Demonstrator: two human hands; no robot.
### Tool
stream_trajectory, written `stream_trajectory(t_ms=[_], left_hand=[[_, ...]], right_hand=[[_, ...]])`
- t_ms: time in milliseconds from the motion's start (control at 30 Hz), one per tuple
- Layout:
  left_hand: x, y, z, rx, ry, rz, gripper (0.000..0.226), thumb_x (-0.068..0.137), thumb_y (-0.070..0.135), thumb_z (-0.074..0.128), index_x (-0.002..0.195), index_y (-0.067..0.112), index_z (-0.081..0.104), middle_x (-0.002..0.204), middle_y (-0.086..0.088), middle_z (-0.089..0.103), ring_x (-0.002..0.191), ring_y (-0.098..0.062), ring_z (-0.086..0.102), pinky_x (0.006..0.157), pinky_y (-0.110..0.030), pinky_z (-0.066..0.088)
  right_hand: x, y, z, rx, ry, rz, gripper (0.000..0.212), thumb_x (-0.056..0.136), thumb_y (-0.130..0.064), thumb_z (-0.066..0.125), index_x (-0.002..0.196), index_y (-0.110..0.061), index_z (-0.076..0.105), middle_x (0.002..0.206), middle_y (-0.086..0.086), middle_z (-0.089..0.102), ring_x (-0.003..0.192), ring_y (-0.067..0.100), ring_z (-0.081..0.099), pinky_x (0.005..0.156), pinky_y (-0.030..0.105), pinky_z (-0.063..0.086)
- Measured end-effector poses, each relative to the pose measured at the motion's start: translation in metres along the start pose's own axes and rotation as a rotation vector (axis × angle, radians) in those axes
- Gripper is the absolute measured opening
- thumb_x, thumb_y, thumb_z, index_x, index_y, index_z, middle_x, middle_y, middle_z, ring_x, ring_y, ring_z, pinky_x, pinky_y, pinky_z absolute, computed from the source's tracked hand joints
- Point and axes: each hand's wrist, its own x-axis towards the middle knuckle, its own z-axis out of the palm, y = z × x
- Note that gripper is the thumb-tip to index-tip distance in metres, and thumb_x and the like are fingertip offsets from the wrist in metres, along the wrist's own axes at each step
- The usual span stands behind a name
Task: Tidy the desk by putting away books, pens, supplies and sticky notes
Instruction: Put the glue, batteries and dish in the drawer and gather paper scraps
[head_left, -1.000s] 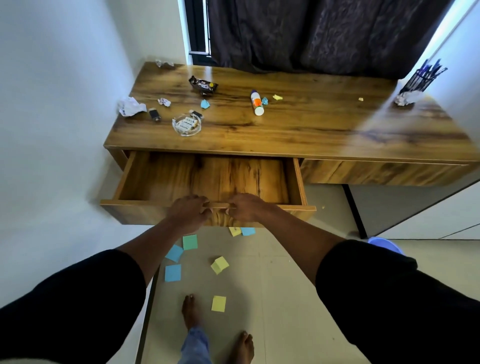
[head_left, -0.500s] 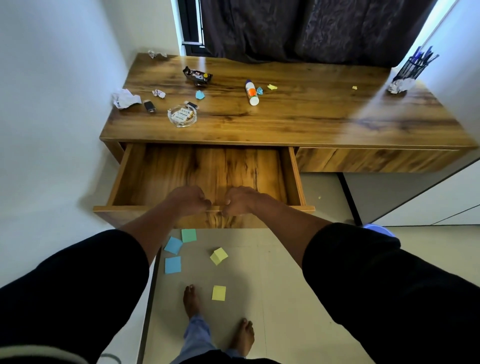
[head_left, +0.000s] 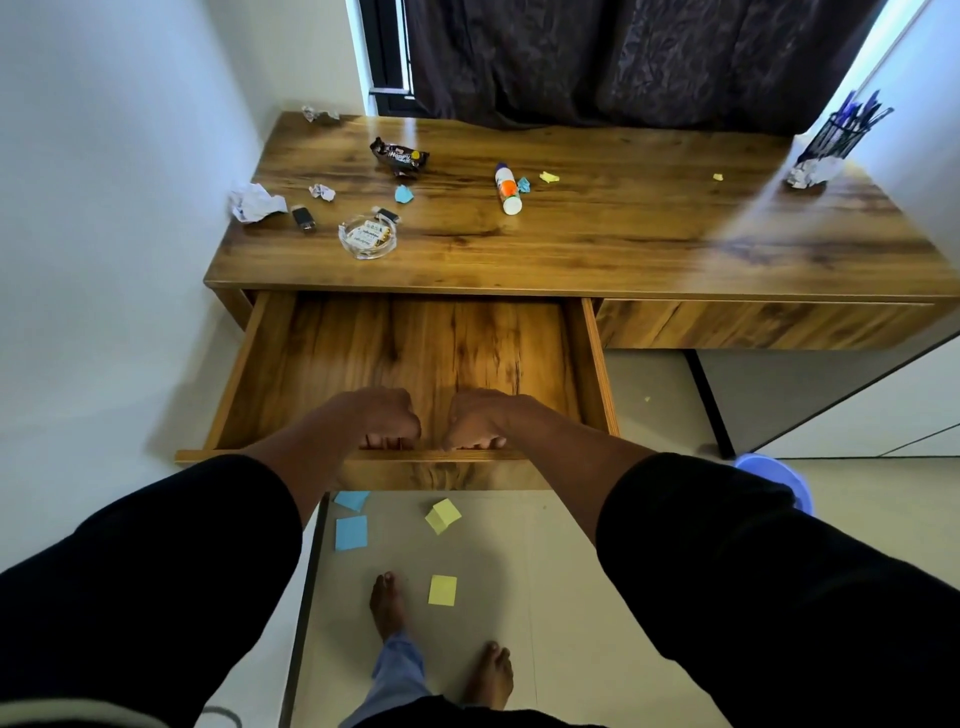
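The left drawer (head_left: 332, 358) of the wooden desk (head_left: 597, 244) stands pulled far out, its inside bare. My left hand (head_left: 379, 418) and my right hand (head_left: 480, 418) grip the drawer's front edge side by side, fingers curled over it into the drawer. On the desk top lie a glue bottle (head_left: 508, 188), crumpled paper (head_left: 255, 202), small blue and yellow note scraps (head_left: 403, 194), a snack wrapper (head_left: 399, 156) and a glass dish (head_left: 368, 238). Blue sticky notes (head_left: 351, 532) and yellow sticky notes (head_left: 442, 590) lie on the floor under the drawer.
A mesh pen holder (head_left: 836, 136) with several pens stands at the desk's far right beside a paper ball (head_left: 810, 172). The right drawer (head_left: 753, 325) is closed. A blue bin (head_left: 774, 478) sits on the floor at right. My bare feet (head_left: 387, 605) stand among the notes.
Both hands have pulled the drawer further out toward me. More of its bare wooden bottom shows, and its front now covers some of the notes on the floor.
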Motion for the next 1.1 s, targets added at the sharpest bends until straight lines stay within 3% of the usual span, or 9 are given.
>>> stream_trajectory(t_ms=[133, 200, 367, 567, 700, 1100], left_hand=[[0.002, 0.003, -0.001, -0.014, -0.137, -0.026, 0.025, 0.090, 0.037, 0.064, 0.099, 0.017, 0.077, 0.092, -0.006, 0.078, 0.085, -0.022, 0.076, 0.084, -0.040, 0.062], [0.001, 0.003, -0.002, -0.032, -0.201, -0.056, 0.023, 0.090, 0.032, 0.066, 0.096, 0.015, 0.079, 0.092, -0.007, 0.079, 0.085, -0.023, 0.077, 0.084, -0.040, 0.063], [0.001, 0.004, -0.004, -0.079, -0.348, -0.129, 0.019, 0.085, 0.022, 0.072, 0.098, 0.010, 0.080, 0.092, -0.010, 0.078, 0.077, -0.023, 0.073, 0.083, -0.040, 0.063], [-0.002, 0.009, 0.003, -0.064, -0.429, -0.165, 0.025, 0.095, 0.025, 0.063, 0.100, 0.008, 0.079, 0.099, -0.011, 0.078, 0.091, -0.027, 0.075, 0.087, -0.044, 0.062], [-0.003, 0.009, 0.005, -0.066, -0.468, -0.181, 0.027, 0.096, 0.026, 0.062, 0.104, 0.008, 0.079, 0.100, -0.012, 0.078, 0.099, -0.029, 0.075, 0.090, -0.047, 0.060], [-0.010, 0.008, 0.019, -0.076, -0.525, -0.219, 0.030, 0.097, 0.027, 0.060, 0.110, 0.005, 0.078, 0.099, -0.012, 0.076, 0.101, -0.030, 0.073, 0.092, -0.046, 0.059]], right_hand=[[0.002, -0.006, 0.002, 0.069, -0.203, 0.041, 0.035, 0.103, -0.029, 0.057, 0.127, -0.005, 0.066, 0.122, 0.010, 0.069, 0.113, 0.026, 0.067, 0.099, 0.042, 0.056], [0.004, -0.006, 0.003, 0.098, -0.260, 0.052, 0.037, 0.104, -0.029, 0.054, 0.131, -0.005, 0.063, 0.133, 0.011, 0.065, 0.123, 0.029, 0.062, 0.104, 0.047, 0.053], [0.010, 0.005, 0.012, 0.194, -0.351, 0.088, 0.038, 0.105, -0.035, 0.051, 0.129, -0.008, 0.063, 0.138, 0.011, 0.062, 0.127, 0.029, 0.059, 0.106, 0.047, 0.051], [0.011, 0.014, 0.021, 0.282, -0.395, 0.102, 0.039, 0.107, -0.032, 0.048, 0.130, -0.005, 0.063, 0.137, 0.014, 0.063, 0.127, 0.028, 0.060, 0.103, 0.042, 0.052], [0.013, 0.019, 0.028, 0.319, -0.398, 0.100, 0.036, 0.106, -0.030, 0.050, 0.127, -0.004, 0.065, 0.131, 0.014, 0.066, 0.116, 0.026, 0.064, 0.096, 0.039, 0.054], [0.009, 0.017, 0.038, 0.333, -0.476, 0.115, 0.042, 0.106, -0.034, 0.051, 0.134, -0.004, 0.062, 0.139, 0.015, 0.062, 0.131, 0.029, 0.059, 0.095, 0.041, 0.053]])
